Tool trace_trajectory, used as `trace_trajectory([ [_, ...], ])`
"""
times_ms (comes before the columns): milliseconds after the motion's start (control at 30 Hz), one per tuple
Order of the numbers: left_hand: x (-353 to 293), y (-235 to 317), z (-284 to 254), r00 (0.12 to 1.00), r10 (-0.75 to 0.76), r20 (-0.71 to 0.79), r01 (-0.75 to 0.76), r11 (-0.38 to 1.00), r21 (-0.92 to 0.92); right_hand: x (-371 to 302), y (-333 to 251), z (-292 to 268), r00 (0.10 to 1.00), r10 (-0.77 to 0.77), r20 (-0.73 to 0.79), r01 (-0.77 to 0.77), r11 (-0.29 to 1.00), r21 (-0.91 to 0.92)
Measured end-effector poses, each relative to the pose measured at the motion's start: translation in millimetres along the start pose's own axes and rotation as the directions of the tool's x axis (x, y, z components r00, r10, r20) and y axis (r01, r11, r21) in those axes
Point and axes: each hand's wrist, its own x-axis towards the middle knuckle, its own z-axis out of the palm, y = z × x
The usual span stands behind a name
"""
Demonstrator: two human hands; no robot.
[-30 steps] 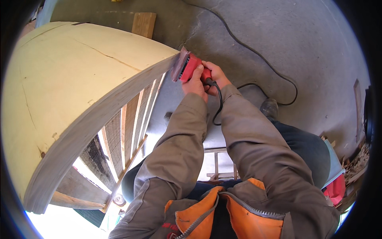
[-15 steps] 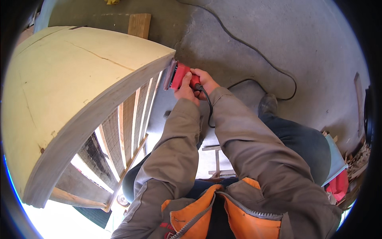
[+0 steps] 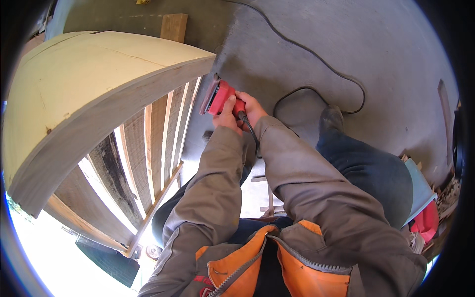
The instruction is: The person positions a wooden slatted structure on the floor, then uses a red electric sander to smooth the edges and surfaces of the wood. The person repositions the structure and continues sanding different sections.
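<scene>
Both my hands hold a red electric sander (image 3: 222, 98) with a flat pad on its left side. My left hand (image 3: 227, 118) wraps its near side, the thumb lying along the body. Around the rear, by the cord, my right hand (image 3: 252, 108) is closed on it. To the left stands a large curved wooden piece (image 3: 99, 59) with a pale yellow top face and a thick greyish edge. The sander's pad sits just below the far right corner of this piece; whether it touches the wood I cannot tell.
Several wooden slats (image 3: 136, 148) stand beneath the curved edge, with bright gaps between them. A black cord (image 3: 316, 54) loops over the concrete floor (image 3: 396, 59) near my right foot (image 3: 332, 119). A wood block (image 3: 173, 27) is behind the piece. Scraps and a red item (image 3: 424, 222) lie at right.
The curved piece appears higher and more tilted in view. The sander has shifted slightly left and down relative to the picture, away from the corner. Both hands keep their hold.
</scene>
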Motion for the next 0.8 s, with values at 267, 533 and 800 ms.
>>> trace_trajectory([
  [267,-58,1,-20,0.992,0.100,0.073,-0.098,0.995,-0.035,-45,29,-3,0.991,-0.101,0.091,0.105,0.994,-0.040],
  [533,-96,-2,-56,0.906,0.205,0.371,-0.162,0.976,-0.146,-108,26,20,0.933,-0.319,0.164,0.340,0.933,-0.119],
  [800,-66,28,-70,0.958,-0.032,0.286,0.121,0.946,-0.302,-212,-48,28,0.864,-0.467,0.190,0.488,0.869,-0.083],
])
